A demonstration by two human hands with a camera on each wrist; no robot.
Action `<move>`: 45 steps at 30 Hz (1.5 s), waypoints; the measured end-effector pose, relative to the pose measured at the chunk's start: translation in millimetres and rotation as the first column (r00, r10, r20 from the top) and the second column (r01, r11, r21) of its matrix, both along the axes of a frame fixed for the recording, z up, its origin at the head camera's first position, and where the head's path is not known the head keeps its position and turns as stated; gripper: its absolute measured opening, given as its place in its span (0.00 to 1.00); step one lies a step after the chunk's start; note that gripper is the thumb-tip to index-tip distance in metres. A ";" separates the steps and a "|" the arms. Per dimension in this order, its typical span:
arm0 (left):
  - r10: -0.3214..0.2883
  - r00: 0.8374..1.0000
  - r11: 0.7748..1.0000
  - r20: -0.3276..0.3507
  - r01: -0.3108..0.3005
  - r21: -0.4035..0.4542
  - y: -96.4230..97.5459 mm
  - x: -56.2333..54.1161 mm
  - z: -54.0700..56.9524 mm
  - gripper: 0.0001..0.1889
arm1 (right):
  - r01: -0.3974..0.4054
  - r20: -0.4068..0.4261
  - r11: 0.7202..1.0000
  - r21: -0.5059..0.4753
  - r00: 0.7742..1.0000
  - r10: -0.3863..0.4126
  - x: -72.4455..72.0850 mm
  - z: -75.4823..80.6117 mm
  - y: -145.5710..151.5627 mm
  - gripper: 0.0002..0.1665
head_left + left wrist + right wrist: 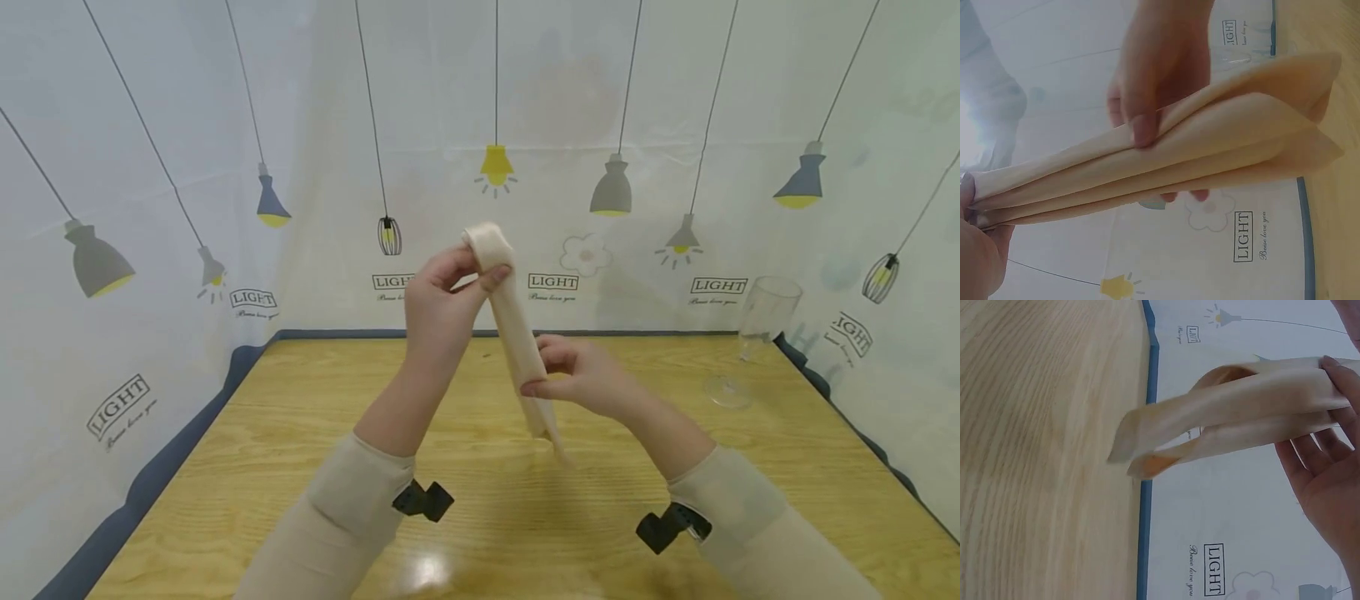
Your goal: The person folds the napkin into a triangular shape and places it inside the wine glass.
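Observation:
A long strip of cream cloth napkin (pixel 517 333), folded into lengthwise pleats, hangs slantwise above the table between both hands. My left hand (pixel 446 308) pinches it near the upper end, where the cloth bends over in a rounded loop. Lower down, my right hand (pixel 588 379) grips the strip between thumb and fingers. In the left wrist view, the pleats of the napkin (pixel 1210 137) bunch at the left hand (pixel 982 256) and fan out past the right thumb. The right wrist view shows the loose lower ends of the napkin (pixel 1166 428) spread apart.
A clear stemmed glass (pixel 772 308) stands at the back right of the wooden table (pixel 315 417). A pale curtain (pixel 450 83) printed with lamps surrounds the table at the back and sides.

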State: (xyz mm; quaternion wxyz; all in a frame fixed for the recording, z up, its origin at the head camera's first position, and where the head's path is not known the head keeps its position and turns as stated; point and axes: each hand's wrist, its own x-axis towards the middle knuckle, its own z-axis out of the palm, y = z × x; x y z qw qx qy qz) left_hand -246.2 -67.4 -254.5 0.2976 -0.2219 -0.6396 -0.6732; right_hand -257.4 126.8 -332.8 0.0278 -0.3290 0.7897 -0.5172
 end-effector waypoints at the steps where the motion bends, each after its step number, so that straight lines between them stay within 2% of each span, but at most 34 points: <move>1: 0.000 1.000 1.000 -0.009 0.000 0.012 -1.5 -0.6 1.3 0.10 | -0.002 -0.007 1.000 0.024 1.000 0.002 -0.4 -2.8 1.5 0.09; 8: 0.005 1.000 0.998 0.008 -0.006 0.068 -12.4 -1.8 9.6 0.12 | -0.014 -0.058 0.994 0.105 0.998 0.020 -1.8 -23.4 13.6 0.05; 15: 0.027 1.000 0.990 0.007 -0.028 0.137 -23.9 -1.8 16.4 0.13 | -0.028 -0.030 0.991 0.128 0.999 0.033 1.2 -40.9 31.4 0.03; 19: 0.037 0.999 0.989 0.009 -0.038 0.143 -30.2 -1.3 16.9 0.14 | -0.001 -0.044 0.985 0.175 0.999 0.009 3.6 -47.4 48.3 0.04; 23: 0.056 0.998 0.990 0.002 -0.056 0.133 -35.9 -2.1 14.9 0.14 | 0.069 -0.061 0.975 0.210 0.996 -0.057 9.0 -51.6 69.5 0.05; 26: 0.074 0.997 0.989 -0.003 -0.073 0.127 -40.8 -4.4 12.1 0.14 | 0.163 -0.058 0.962 0.219 0.986 -0.154 14.2 -52.0 87.1 0.07; 28: 0.079 0.997 0.988 0.009 -0.080 0.132 -44.5 -6.1 9.9 0.13 | 0.251 -0.050 0.943 0.220 0.968 -0.246 17.5 -51.3 99.5 0.09; 30: 0.078 0.997 0.987 0.025 -0.080 0.139 -48.1 -7.5 7.8 0.13 | 0.344 -0.055 0.912 0.223 0.939 -0.341 20.7 -50.2 112.4 0.13; 34: 0.082 0.996 0.987 0.029 -0.086 0.135 -55.4 -8.1 3.6 0.14 | 0.519 -0.098 0.832 0.197 0.854 -0.510 24.5 -49.0 137.5 0.22; 38: 0.103 0.995 0.986 0.018 -0.104 0.132 -61.7 -6.4 0.1 0.13 | 0.663 -0.157 0.742 0.100 0.747 -0.646 21.4 -53.2 161.2 0.27; 39: 0.108 0.994 0.985 0.017 -0.109 0.135 -62.9 -5.9 -0.6 0.13 | 0.698 -0.168 0.712 0.069 0.712 -0.682 19.9 -54.2 166.6 0.28; 41: 0.108 0.994 0.984 0.018 -0.110 0.143 -64.6 -5.4 -1.6 0.12 | 0.777 -0.186 0.629 0.025 0.622 -0.761 16.3 -56.6 176.8 0.31; 43: 0.107 0.994 0.984 0.018 -0.109 0.144 -65.9 -5.2 -2.5 0.12 | 0.840 -0.166 0.543 -0.018 0.533 -0.830 12.1 -57.6 185.0 0.34; 45: 0.107 0.994 0.984 0.015 -0.109 0.139 -66.9 -5.2 -3.5 0.12 | 0.882 -0.118 0.471 -0.036 0.464 -0.878 5.9 -59.6 192.1 0.39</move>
